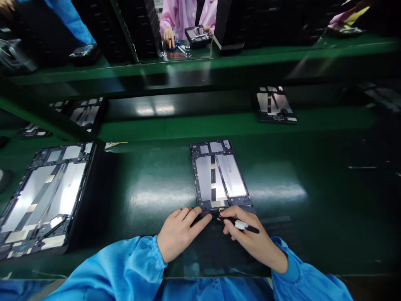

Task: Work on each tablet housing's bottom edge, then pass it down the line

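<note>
An opened tablet [205, 179] lies on the green bench in front of me, its silvery inner plates and dark ribbon strips facing up. My left hand [183, 232] rests at its near left corner, fingers stretched and the thumb reaching along the near edge. My right hand [247, 236] pinches slim black tweezers [242, 225] with a white patch on the handle. Their tips point at the tablet's near edge, by the left thumb; what they touch there is too small and partly hidden to make out.
On the left stands a dark stack topped by another opened tablet [44, 200]. More open tablets lie behind a green post [46, 110], and one tablet [275, 104] sits farther back right. Across a raised green shelf [200, 62], a person in pink [188, 19] handles a similar device between black stacks.
</note>
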The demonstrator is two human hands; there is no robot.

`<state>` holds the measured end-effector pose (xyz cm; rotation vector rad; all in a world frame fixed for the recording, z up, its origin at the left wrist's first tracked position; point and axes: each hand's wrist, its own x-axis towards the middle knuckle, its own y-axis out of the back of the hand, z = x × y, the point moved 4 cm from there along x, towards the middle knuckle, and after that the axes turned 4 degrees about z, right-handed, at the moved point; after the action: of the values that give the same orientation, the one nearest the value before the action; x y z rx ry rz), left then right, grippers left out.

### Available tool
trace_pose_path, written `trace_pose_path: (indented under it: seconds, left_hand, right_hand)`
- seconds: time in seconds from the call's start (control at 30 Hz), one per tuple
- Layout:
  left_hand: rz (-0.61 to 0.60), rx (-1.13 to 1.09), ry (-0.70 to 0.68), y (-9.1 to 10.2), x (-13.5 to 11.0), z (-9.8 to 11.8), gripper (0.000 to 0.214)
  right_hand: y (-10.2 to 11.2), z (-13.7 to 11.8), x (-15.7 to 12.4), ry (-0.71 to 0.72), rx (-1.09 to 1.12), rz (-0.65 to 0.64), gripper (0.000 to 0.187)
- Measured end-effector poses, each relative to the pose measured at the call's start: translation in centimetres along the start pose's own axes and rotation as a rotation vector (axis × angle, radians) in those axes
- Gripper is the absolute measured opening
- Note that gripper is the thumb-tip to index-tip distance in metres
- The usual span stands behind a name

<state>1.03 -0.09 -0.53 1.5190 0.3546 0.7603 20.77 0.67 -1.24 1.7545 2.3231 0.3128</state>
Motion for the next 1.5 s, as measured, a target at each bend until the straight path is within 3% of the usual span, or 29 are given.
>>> trace_pose_path:
  seconds: [0.23, 0.37, 0.6, 0.77, 1.0, 1.1, 1.2, 1.33, 1.5]
  left_hand:
    - [0.004, 0.01, -0.004, -0.1, -0.2, -0.1, 0.042]
    - [0.01, -0.03, -0.014, -0.1, -0.6, -0.6, 0.042]
    - [0.095, -0.125, -0.031, 0.3, -0.6, -1.2, 0.032]
    - [0.115, -0.142, -0.036, 0.3, -0.2, -1.1, 0.03]
    - [0.169, -0.269, -0.029, 2.0, -2.2, -0.5, 0.025]
    - [0.067, -0.255, -0.136, 2.1, -3.5, 0.5, 0.028]
    - [-0.005, -0.202, -0.174, 1.7, -4.2, 0.9, 0.035]
    - [0.014, -0.199, -0.163, 1.4, -4.0, 0.8, 0.035]
    - [0.038, -0.224, -0.153, 1.4, -3.9, 0.8, 0.033]
  right_hand:
    - [1.7, 0.8, -0.3, -0.097, 0.008, 0.123, 0.021]
    - [1.8, 0.8, -0.5, -0.083, 0.044, 0.168, 0.021]
    - [0.3, -0.7, -0.2, 0.038, 0.049, -0.025, 0.018]
    - [0.0, -0.9, 0.0, -0.027, 0.03, -0.109, 0.019]
    - [0.0, 0.0, -0.9, -0.142, 0.156, 0.012, 0.02]
    - [-1.1, -0.3, -0.6, -0.158, 0.096, -0.058, 0.016]
    - [-2.1, -1.4, 0.3, -0.055, -0.078, -0.107, 0.01]
    - [-2.7, -1.9, 1.1, 0.012, -0.219, -0.106, 0.01]
    - [-3.4, -1.3, 0.9, -0.021, -0.188, -0.133, 0.011]
